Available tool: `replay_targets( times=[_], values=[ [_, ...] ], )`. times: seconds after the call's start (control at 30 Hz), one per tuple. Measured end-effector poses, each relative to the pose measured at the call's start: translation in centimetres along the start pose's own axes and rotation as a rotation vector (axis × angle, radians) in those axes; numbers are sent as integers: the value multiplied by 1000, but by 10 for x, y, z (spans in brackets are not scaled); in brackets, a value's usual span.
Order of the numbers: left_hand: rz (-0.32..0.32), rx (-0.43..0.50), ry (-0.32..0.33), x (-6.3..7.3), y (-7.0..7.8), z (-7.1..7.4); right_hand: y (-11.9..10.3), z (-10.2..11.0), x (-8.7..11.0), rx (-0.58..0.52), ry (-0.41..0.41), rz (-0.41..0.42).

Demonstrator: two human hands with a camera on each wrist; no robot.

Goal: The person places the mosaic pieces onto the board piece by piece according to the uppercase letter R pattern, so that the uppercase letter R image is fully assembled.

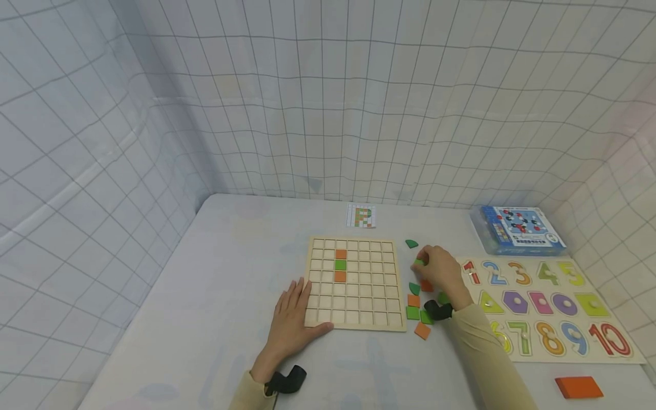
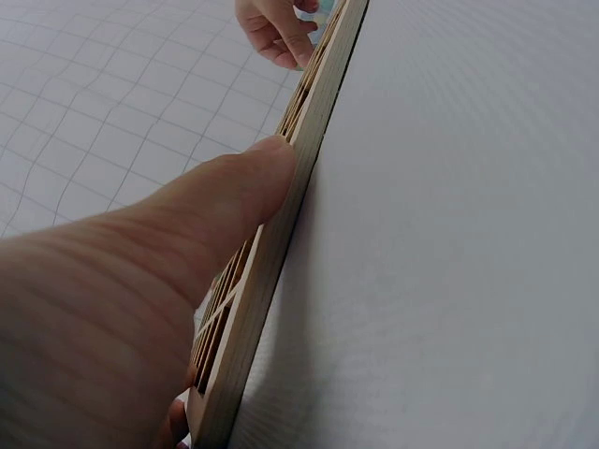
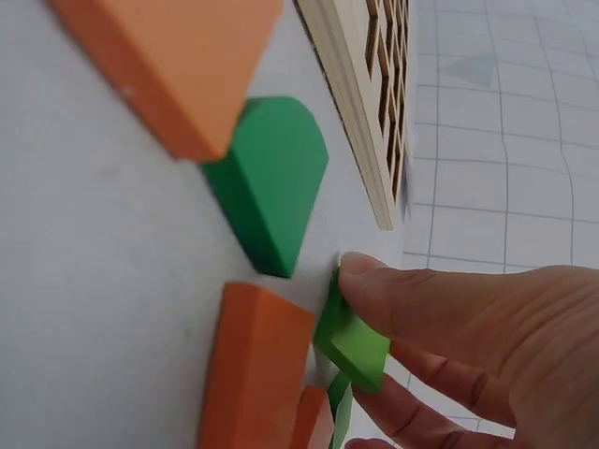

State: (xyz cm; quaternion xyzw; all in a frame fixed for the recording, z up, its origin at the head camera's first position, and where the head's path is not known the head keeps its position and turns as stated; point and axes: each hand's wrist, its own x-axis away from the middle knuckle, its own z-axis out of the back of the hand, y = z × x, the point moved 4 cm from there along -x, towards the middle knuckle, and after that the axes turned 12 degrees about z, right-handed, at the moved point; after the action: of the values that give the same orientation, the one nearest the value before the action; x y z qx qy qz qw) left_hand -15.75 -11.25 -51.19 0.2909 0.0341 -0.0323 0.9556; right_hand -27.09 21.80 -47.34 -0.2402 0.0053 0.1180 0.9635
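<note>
A wooden grid board lies on the table, with two orange square tiles and one green square tile in a column of its cells. My left hand rests at the board's lower left corner, fingers along the left side and thumb on the near edge. Right of the board, my right hand pinches a light green tile between thumb and fingers. Loose around it are orange tiles, a dark green quarter-round tile and green squares.
A small pattern card lies behind the board. To the right are a number-and-shape puzzle board, a blue boxed set and an orange block. Grid-patterned cloth hangs behind the table.
</note>
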Motion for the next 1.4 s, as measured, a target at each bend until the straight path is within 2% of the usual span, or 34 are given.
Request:
replay_targets(
  times=[0.1,0.27,0.47,0.77,0.87,1.03,1.4],
  values=[
    [-11,4,13,1,0,0,0,-1,2,-12,6,6],
    [0,10,-1,1,-1,-2,0,-3,7,-13,24,20],
    [6,-2,-5,1,-3,-3,0,-2,12,-36,55,67],
    [20,-13,-25,0,-4,-4,-8,-3,18,-64,147,141],
    [20,-15,-25,1,-3,-3,-17,-4,20,-81,180,158],
    [16,-7,-24,1,-2,-2,-35,-6,21,-87,191,202],
    [6,-11,-20,0,-2,-1,-82,-26,18,-99,125,359]
  ],
)
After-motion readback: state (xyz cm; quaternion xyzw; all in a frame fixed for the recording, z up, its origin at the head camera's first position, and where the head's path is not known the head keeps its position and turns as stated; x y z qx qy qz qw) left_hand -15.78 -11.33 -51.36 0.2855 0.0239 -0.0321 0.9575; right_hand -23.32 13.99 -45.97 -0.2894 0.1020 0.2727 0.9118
